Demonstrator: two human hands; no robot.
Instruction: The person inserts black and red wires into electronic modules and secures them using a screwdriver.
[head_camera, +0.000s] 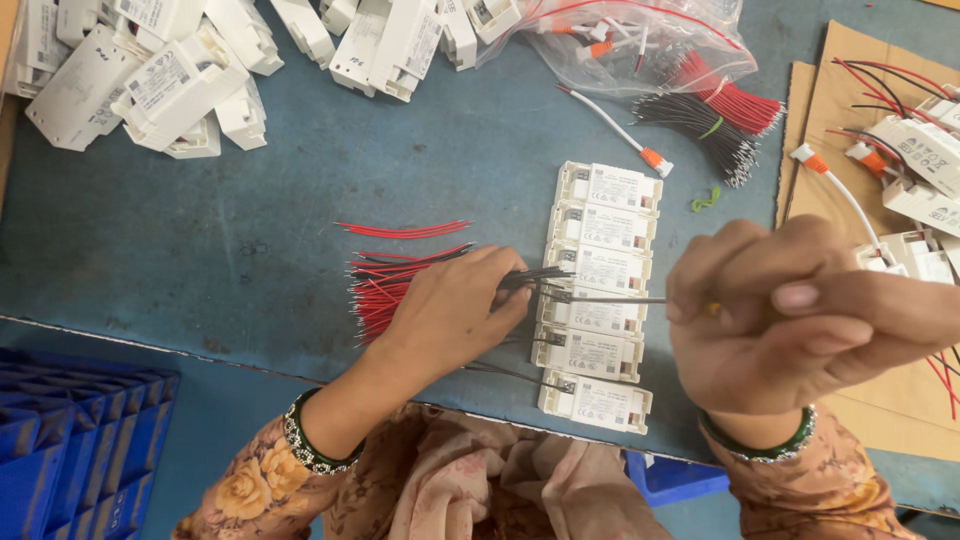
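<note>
My left hand (455, 310) grips a bundle of red and black wires (385, 285) and presses black wire ends into the left side of a white driver box. My right hand (790, 320) is closed around a thin screwdriver (610, 299) whose metal tip points left at the same box. Several white driver boxes (600, 285) lie in a column on the blue table (250, 200) between my hands. A few loose red wires (405, 230) lie just above the bundle.
A heap of white driver boxes (170, 70) fills the far left. A clear bag of wires (640, 35) and tied red and black wire bundles (715, 115) lie at the far right. Wired boxes rest on cardboard (900, 150) at right. A blue crate (80, 440) stands lower left.
</note>
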